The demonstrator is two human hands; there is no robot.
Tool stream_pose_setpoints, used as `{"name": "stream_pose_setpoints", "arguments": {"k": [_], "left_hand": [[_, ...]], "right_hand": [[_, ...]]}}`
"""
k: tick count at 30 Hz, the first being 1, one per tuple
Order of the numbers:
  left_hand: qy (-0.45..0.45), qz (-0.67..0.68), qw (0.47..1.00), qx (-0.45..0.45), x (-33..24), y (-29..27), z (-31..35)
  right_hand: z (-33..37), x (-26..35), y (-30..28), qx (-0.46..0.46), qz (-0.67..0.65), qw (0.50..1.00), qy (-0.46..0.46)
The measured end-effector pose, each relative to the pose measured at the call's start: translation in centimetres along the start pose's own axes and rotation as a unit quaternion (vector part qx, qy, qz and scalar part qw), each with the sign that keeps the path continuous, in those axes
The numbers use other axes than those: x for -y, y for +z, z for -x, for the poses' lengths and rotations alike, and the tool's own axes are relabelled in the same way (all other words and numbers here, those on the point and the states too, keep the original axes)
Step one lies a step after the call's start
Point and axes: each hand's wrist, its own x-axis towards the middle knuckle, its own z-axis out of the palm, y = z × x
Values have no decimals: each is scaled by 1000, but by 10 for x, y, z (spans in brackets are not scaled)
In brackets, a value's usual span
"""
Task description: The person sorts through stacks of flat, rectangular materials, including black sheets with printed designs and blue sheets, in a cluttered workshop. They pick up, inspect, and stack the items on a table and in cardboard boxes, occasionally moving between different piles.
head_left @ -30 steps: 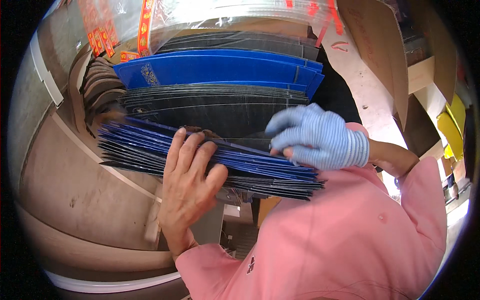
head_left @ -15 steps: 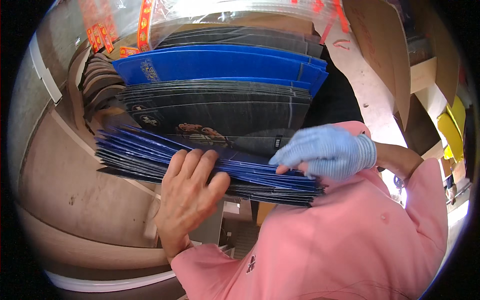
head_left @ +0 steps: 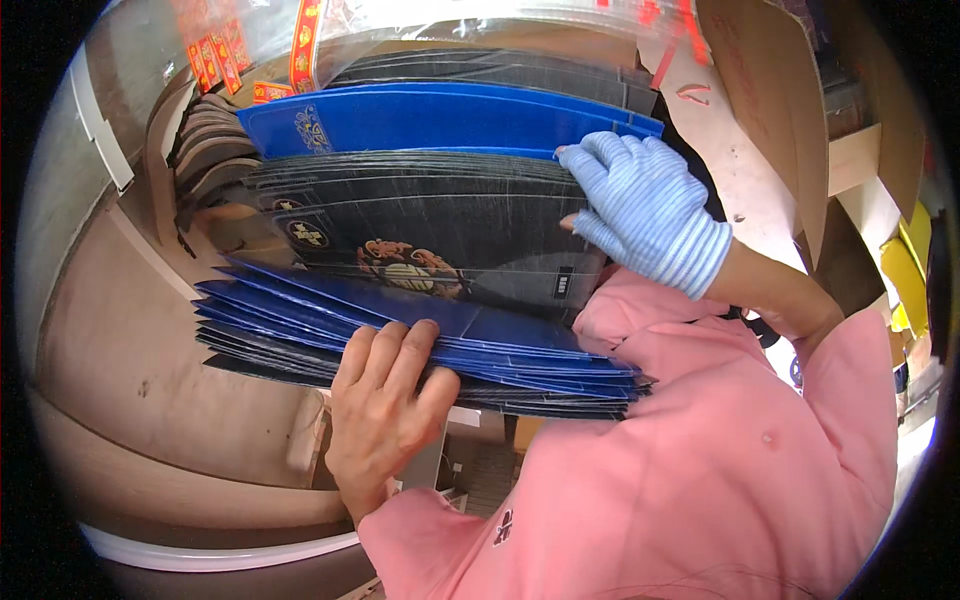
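Observation:
My left hand [head_left: 388, 400] is bare and grips a thick bundle of flat blue and black sheets [head_left: 520, 352] by its near edge, fingers over the top. The blue sheets lie uppermost, with black ones below. My right hand [head_left: 640, 205] wears a blue-and-white striped glove with bare fingertips. It rests at the right end of a standing row, thumb over the printed black sheets [head_left: 430, 225], fingers spread toward the blue sheets [head_left: 420, 122] behind them. Thumb and fingers are apart; its palm side is hidden.
More dark sheets [head_left: 500, 72] stand behind the blue ones, beneath clear plastic wrap [head_left: 430, 25] with red tape. Curved brown pieces [head_left: 215, 150] are stacked to the left of the row. Tall cardboard [head_left: 765, 100] rises at the right, with something yellow [head_left: 905, 265] beyond it.
My right hand has left the held bundle and moved up and away to the standing row. The bundle sits slightly lower in view, still in my left hand, its upper blue sheets more fanned.

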Motion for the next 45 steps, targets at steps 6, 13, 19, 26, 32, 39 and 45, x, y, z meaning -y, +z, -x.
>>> {"name": "stream_pose_setpoints", "arguments": {"k": [6, 13, 19, 26, 32, 39, 45], "left_hand": [[-1, -2, 1000, 9, -1, -3, -2], [15, -2, 1000, 21, 7, -3, -10], [8, 3, 1000, 20, 4, -2, -11], [13, 4, 1000, 20, 7, -1, -14], [9, 17, 999, 31, 11, 5, -17], [7, 23, 999, 41, 14, 9, -16], [-7, 38, 998, 50, 17, 11, -15]], "right_hand": [[-4, 7, 3, 6, 28, 999, 20], [-9, 7, 3, -11, -21, 999, 45], [6, 11, 17, -40, -19, 998, 52], [-11, 5, 2, 63, -14, 996, 62], [1, 2, 0, 195, -303, 932, 47], [25, 13, 7, 150, -343, 922, -100], [25, 11, 11, 114, -358, 920, -115]]}}
